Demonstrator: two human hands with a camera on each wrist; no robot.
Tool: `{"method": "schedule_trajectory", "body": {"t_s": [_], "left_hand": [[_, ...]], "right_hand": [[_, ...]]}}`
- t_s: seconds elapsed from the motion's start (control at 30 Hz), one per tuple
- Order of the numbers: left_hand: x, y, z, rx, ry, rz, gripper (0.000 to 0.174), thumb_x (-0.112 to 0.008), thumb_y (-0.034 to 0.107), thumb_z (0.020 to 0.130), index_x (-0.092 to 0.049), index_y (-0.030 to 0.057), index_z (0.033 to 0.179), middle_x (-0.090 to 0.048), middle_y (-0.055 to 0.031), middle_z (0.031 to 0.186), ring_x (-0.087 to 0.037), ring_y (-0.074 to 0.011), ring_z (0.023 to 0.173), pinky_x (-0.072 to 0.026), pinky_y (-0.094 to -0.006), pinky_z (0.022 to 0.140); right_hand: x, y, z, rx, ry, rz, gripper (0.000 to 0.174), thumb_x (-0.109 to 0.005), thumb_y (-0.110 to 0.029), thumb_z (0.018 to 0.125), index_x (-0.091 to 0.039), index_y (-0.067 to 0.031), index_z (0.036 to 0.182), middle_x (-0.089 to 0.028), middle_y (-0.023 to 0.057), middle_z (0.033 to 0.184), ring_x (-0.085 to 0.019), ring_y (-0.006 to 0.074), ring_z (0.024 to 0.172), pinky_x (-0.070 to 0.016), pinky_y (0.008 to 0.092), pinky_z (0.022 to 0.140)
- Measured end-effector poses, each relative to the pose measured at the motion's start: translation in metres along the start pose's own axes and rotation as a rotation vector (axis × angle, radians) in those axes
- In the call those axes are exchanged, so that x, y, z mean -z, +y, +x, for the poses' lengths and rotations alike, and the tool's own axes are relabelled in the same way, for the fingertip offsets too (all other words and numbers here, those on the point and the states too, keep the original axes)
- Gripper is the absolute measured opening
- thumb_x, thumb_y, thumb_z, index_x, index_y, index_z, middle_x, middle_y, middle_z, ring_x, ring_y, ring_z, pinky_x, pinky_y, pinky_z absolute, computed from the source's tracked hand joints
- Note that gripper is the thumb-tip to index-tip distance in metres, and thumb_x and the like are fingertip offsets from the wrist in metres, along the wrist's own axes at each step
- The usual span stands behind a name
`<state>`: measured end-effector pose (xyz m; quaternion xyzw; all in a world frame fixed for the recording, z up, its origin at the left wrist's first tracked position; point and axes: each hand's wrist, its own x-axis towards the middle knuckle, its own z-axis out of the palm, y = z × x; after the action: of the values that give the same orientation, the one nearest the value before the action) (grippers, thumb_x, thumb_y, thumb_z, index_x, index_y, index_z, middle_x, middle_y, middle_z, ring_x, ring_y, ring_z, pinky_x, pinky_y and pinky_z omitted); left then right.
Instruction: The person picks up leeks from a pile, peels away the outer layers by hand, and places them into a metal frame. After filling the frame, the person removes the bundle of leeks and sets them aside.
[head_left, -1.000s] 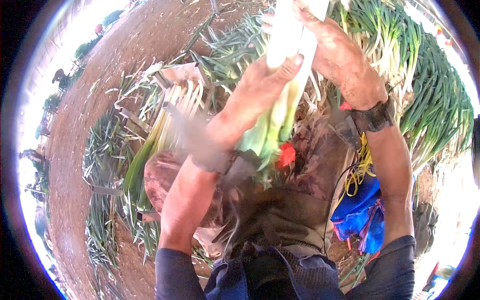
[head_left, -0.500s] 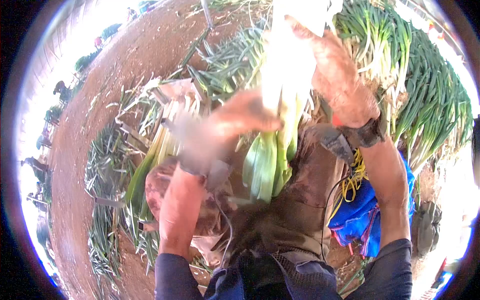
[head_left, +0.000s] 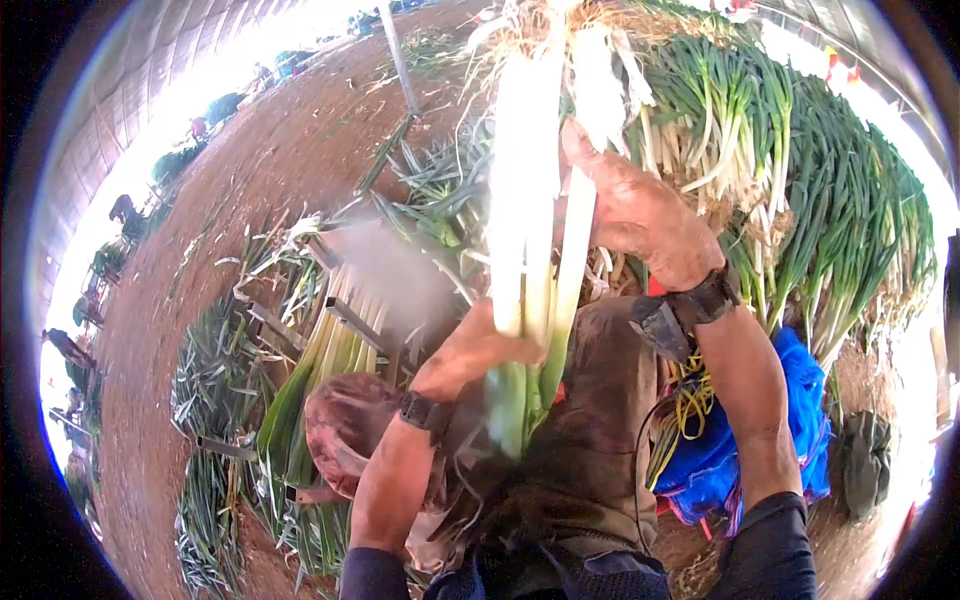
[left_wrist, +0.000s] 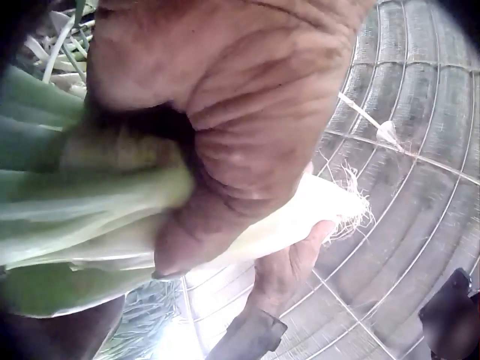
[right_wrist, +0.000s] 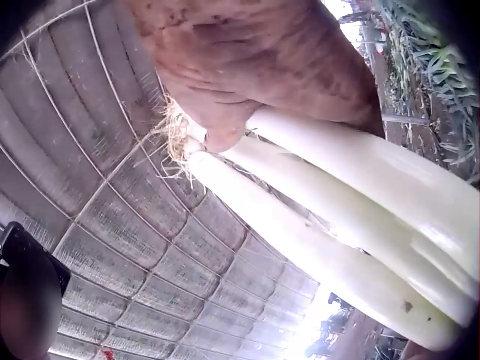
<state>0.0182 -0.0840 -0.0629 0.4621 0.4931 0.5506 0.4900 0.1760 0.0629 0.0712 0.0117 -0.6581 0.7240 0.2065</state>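
Left hand (head_left: 475,352) grips leeks (head_left: 515,230) — right hand (head_left: 645,215) holds near their roots (right_wrist: 176,135).

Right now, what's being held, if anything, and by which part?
A bunch of leeks: the left hand grips it where white turns green, and the right hand holds the white part, toward the roots.

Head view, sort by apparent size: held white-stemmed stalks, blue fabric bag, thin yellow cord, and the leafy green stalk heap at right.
1. Leafy green stalk heap
2. Held white-stemmed stalks
3. Blue fabric bag
4. Thin yellow cord
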Motion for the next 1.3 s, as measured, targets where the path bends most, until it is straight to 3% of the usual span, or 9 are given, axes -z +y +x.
{"method": "schedule_trajectory", "body": {"t_s": [0.07,0.13,0.5,0.73,0.93,1.0,1.03,1.2,1.3], "left_hand": [[0.000,-0.009,0.003,-0.014,-0.024,0.005,0.065,-0.077,0.008,0.075,-0.050,0.0001,0.133,-0.069,-0.0121,0.106,-0.068,-0.0212,0.089,-0.0573,-0.0327,0.075],[-0.004,0.000,-0.002,-0.008,-0.060,0.023,0.059,-0.074,0.013,0.080,-0.051,-0.0024,0.131,-0.069,-0.0117,0.106,-0.068,-0.0193,0.089,-0.0569,-0.0315,0.074],[-0.022,0.017,-0.005,-0.060,0.125,-0.052,0.036,-0.070,0.013,0.083,-0.066,-0.0007,0.117,-0.071,-0.0071,0.103,-0.067,-0.0157,0.091,-0.0524,-0.0280,0.081],[-0.023,0.013,-0.014,-0.036,-0.047,-0.287,0.056,-0.076,-0.004,0.076,-0.057,0.0012,0.128,-0.068,-0.0113,0.114,-0.064,-0.0183,0.106,-0.0530,-0.0325,0.090],[-0.024,-0.021,-0.005,-0.103,0.062,-0.170,0.030,-0.075,0.000,0.079,-0.069,-0.0015,0.108,-0.072,-0.0097,0.099,-0.069,-0.0160,0.089,-0.0548,-0.0296,0.085],[-0.024,-0.030,-0.002,-0.217,0.043,-0.169,0.026,-0.074,0.002,0.081,-0.069,-0.0018,0.107,-0.072,-0.0101,0.101,-0.069,-0.0163,0.089,-0.0553,-0.0297,0.084],[-0.025,-0.030,-0.002,-0.252,0.035,-0.172,0.025,-0.073,0.002,0.082,-0.069,-0.0019,0.107,-0.072,-0.0102,0.101,-0.069,-0.0163,0.089,-0.0554,-0.0297,0.083],[-0.023,-0.020,-0.009,-0.077,0.100,-0.105,0.033,-0.073,0.000,0.079,-0.066,-0.0047,0.111,-0.072,-0.0151,0.100,-0.069,-0.0189,0.090,-0.0558,-0.0311,0.085],[-0.020,-0.023,-0.012,-0.099,0.061,-0.136,0.036,-0.073,0.001,0.079,-0.064,-0.0060,0.113,-0.071,-0.0155,0.100,-0.069,-0.0195,0.092,-0.0543,-0.0324,0.090]], "right_hand": [[0.008,0.014,0.005,-0.051,0.090,0.006,0.060,-0.047,-0.051,0.100,-0.052,-0.0024,0.135,-0.060,0.0123,0.126,-0.059,0.0210,0.114,-0.0465,0.0344,0.102],[-0.002,0.007,0.002,-0.059,0.121,0.017,0.062,-0.046,-0.055,0.099,-0.055,-0.0018,0.131,-0.062,0.0129,0.124,-0.060,0.0223,0.113,-0.0455,0.0359,0.103],[-0.005,0.049,0.022,0.041,0.217,0.186,0.037,-0.054,-0.033,0.102,-0.057,-0.0048,0.125,-0.064,0.0014,0.107,-0.062,0.0100,0.097,-0.0517,0.0270,0.085],[-0.012,0.041,0.024,0.031,0.179,0.291,0.037,-0.059,-0.030,0.100,-0.057,-0.0031,0.125,-0.063,0.0011,0.105,-0.062,0.0089,0.092,-0.0538,0.0273,0.079],[-0.004,0.049,0.035,0.054,0.100,0.251,0.042,-0.061,-0.026,0.099,-0.051,-0.0017,0.132,-0.065,0.0086,0.116,-0.065,0.0171,0.101,-0.0571,0.0333,0.086],[0.010,0.047,0.042,0.134,0.175,0.052,0.043,-0.063,-0.025,0.098,-0.051,-0.0007,0.131,-0.065,0.0090,0.116,-0.065,0.0168,0.101,-0.0573,0.0324,0.086],[0.017,0.049,0.051,0.344,0.183,0.066,0.052,-0.067,-0.023,0.095,-0.046,-0.0037,0.139,-0.064,0.0099,0.118,-0.065,0.0164,0.105,-0.0568,0.0313,0.086],[0.039,0.025,0.071,0.597,0.384,-0.298,0.075,-0.077,-0.036,0.085,-0.038,-0.0099,0.143,-0.064,0.0099,0.125,-0.067,0.0200,0.101,-0.0560,0.0296,0.084],[0.050,0.004,0.064,0.701,0.452,-1.315,0.056,-0.074,-0.030,0.085,-0.048,-0.0222,0.134,-0.069,0.0085,0.109,-0.069,0.0208,0.073,-0.0586,0.0302,0.067]]}}
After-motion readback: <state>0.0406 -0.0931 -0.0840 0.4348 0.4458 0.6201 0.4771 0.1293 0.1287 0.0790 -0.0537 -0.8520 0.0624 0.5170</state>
